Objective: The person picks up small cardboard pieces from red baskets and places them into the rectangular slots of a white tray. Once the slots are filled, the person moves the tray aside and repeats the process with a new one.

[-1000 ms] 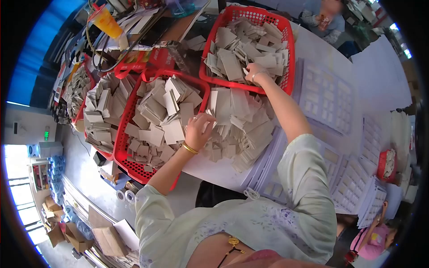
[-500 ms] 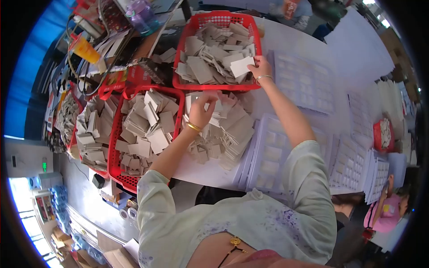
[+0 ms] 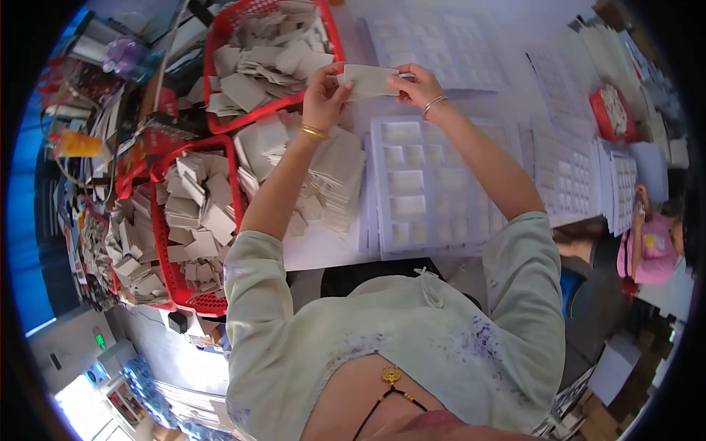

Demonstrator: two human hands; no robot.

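Note:
Between both hands is a small pale rectangular card [image 3: 370, 81], stretched level in front of me over the table. My left hand [image 3: 323, 97] pinches its left end, with the thumb on the near face. At the other end, my right hand [image 3: 417, 88] grips it between thumb and fingers. Behind my left hand, a red plastic basket [image 3: 257, 116] is heaped with similar grey-white cards [image 3: 276, 55]. Stacked and fanned cards [image 3: 331, 173] lie on the table below my left wrist. White trays with square compartments [image 3: 403, 180] are stacked under my right forearm.
Another red basket [image 3: 170, 257] full of cards stands at the left, with more card pieces [image 3: 132, 246] beyond it. Further compartment trays [image 3: 434, 48] lie at the back and right. A small red basket [image 3: 612, 114] is far right. A person in pink [image 3: 651, 250] sits at right.
My right hand has brought the card from over the back basket to the middle. My left hand has risen from the table pile and now holds the card's other end. The view has shifted right.

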